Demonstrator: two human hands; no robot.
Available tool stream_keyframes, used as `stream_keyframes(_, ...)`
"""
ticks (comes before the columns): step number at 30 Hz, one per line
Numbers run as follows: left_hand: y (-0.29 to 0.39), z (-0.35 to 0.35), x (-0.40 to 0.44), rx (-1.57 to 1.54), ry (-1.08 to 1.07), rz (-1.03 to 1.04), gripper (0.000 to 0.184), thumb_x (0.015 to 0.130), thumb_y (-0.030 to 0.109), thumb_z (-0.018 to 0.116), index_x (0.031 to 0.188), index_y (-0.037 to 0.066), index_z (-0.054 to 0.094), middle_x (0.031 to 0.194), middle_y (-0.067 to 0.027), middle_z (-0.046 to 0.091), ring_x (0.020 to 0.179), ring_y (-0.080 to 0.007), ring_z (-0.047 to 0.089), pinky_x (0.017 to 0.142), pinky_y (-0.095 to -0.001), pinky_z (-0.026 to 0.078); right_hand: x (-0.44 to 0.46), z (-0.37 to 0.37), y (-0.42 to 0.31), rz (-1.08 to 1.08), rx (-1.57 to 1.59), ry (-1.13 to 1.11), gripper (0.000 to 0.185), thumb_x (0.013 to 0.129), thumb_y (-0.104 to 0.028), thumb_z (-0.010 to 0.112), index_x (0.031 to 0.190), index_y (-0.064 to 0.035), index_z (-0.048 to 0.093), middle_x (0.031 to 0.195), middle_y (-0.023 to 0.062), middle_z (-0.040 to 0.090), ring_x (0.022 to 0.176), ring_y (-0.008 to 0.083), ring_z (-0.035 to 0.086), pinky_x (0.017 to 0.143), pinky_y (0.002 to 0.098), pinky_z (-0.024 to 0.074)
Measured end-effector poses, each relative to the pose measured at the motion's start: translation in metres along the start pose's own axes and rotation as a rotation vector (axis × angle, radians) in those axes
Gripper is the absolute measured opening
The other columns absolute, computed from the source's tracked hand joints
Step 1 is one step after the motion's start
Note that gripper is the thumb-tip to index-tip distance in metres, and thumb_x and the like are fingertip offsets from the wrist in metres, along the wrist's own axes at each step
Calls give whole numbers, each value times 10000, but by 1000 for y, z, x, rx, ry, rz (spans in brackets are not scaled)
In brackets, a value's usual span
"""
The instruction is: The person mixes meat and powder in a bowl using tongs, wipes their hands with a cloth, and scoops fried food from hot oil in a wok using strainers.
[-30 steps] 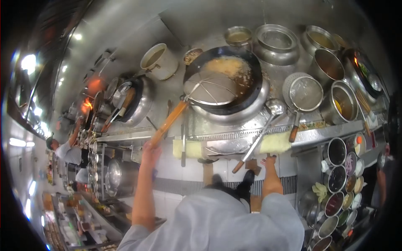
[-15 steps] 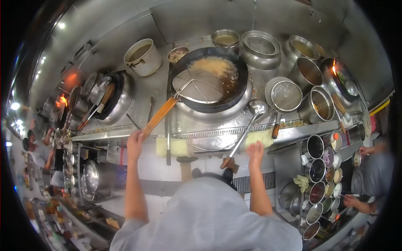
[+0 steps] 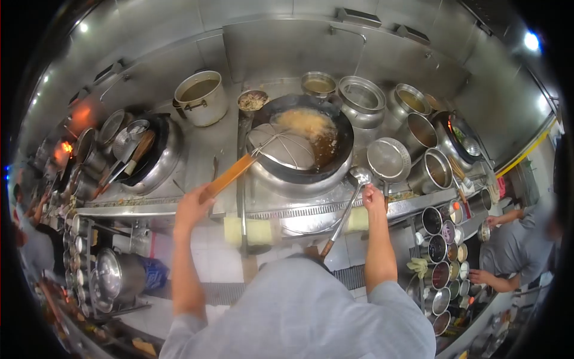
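My left hand (image 3: pixel 195 204) is wrapped round the wooden handle of a large mesh strainer (image 3: pixel 282 149), whose basket rests over the left part of a black wok (image 3: pixel 344 134). Foaming food (image 3: pixel 306 122) bubbles in oil beside it. My right hand (image 3: pixel 373 198) is closed, just right of a steel ladle (image 3: pixel 360 175) that leans over the counter's front edge; what its fingers hold, if anything, is too small to tell. A perforated strainer (image 3: pixel 388 159) lies close beyond that hand.
A tall pot (image 3: pixel 202 109) and a bowl of food (image 3: pixel 252 101) stand behind left. Several steel pots are at the right, near another wok (image 3: pixel 466 136). Flames (image 3: pixel 64 148) show far left. A co-worker (image 3: pixel 514 245) stands at the right beside containers (image 3: pixel 439 275).
My right hand has risen from below the counter's edge to beside the ladle and perforated strainer, and its fingers have closed. My left hand still holds the mesh strainer. The view has shifted.
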State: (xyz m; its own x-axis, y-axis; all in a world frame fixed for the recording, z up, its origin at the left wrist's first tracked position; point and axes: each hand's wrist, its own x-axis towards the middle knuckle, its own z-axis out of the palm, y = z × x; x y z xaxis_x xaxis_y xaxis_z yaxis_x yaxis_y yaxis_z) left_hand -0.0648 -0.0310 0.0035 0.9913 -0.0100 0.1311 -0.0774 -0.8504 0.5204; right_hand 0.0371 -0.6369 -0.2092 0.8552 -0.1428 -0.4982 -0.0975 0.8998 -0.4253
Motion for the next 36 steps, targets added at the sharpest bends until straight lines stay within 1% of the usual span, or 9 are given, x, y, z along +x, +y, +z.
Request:
stream_keyframes(6, -33, 0, 19, 18, 39, 47, 500, 768, 238, 704, 1247, 162, 581, 1074, -120, 654, 994, -321, 617, 855, -412, 489, -118, 102, 13, -313, -575, 59, 51, 988, -171, 431, 1001, -124, 449, 684, 11, 501, 446, 80, 417, 357, 234, 346)
stream_keyframes(8, -31, -3, 21, 5, 13, 39, 499, 768, 235, 703, 1246, 158, 580, 1067, -117, 654, 989, -319, 618, 850, -413, 489, -104, 116, -8, -419, -1087, -93, 174, 983, -188, 435, 1140, -122, 469, 678, 18, 517, 444, 95, 441, 364, 265, 381)
stream_keyframes(14, 7, -38, 14, 111, 18, 48, 474, 765, 216, 708, 1221, 143, 599, 1069, -111, 650, 980, -319, 617, 834, -407, 491, -39, 170, -18, -579, -1713, -20, 465, 942, -161, 461, 1386, -73, 357, 700, 98, 577, 475, 192, 546, 395, 354, 438)
stream_keyframes(19, 44, -57, 9, 158, 23, 30, 489, 735, 160, 741, 1203, 109, 612, 1024, -132, 662, 939, -321, 626, 822, -388, 488, -25, 175, -12, -364, -1585, -68, 445, 927, -117, 436, 1368, -91, 389, 714, 118, 578, 486, 197, 547, 385, 368, 426)
stream_keyframes(21, 53, -61, 9, 170, 21, 3, 485, 728, 159, 747, 1193, 104, 619, 1017, -132, 663, 928, -317, 628, 816, -390, 488, -15, 172, -25, -3, -1339, -157, 469, 923, -76, 431, 1386, -82, 351, 720, 95, 562, 455, 159, 498, 364, 322, 403)
stream_keyframes(22, 57, -61, 9, 180, 24, -2, 485, 728, 159, 747, 1193, 104, 619, 1017, -132, 663, 928, -317, 628, 816, -390, 488, -10, 171, -32, 2, -1334, -167, 469, 923, -76, 431, 1386, -82, 351, 720, 95, 562, 455, 159, 498, 364, 322, 403)
stream_keyframes(25, 68, -63, 8, 202, 48, -12, 476, 725, 160, 751, 1180, 97, 625, 1004, -131, 667, 924, -317, 631, 819, -385, 488, -2, 180, -64, 346, -1264, -334, 301, 905, -11, 468, 1183, 14, 356, 753, 83, 557, 471, 98, 469, 339, 234, 362)
stream_keyframes(29, 72, -57, 8, 204, 63, 12, 474, 721, 156, 755, 1173, 94, 628, 1011, -132, 671, 931, -314, 636, 820, -379, 492, 27, 179, -80, 404, -1217, -438, 133, 918, -23, 459, 1047, -13, 426, 751, 75, 557, 460, 76, 457, 335, 220, 357)
stream_keyframes(36, 83, -45, -5, 165, 45, -56, 472, 725, 134, 753, 1177, 87, 624, 1031, -139, 668, 944, -317, 635, 821, -380, 497, -10, 174, -75, 301, -1251, -435, 115, 940, -56, 441, 1050, -22, 434, 734, 45, 538, 460, 65, 453, 336, 228, 370)
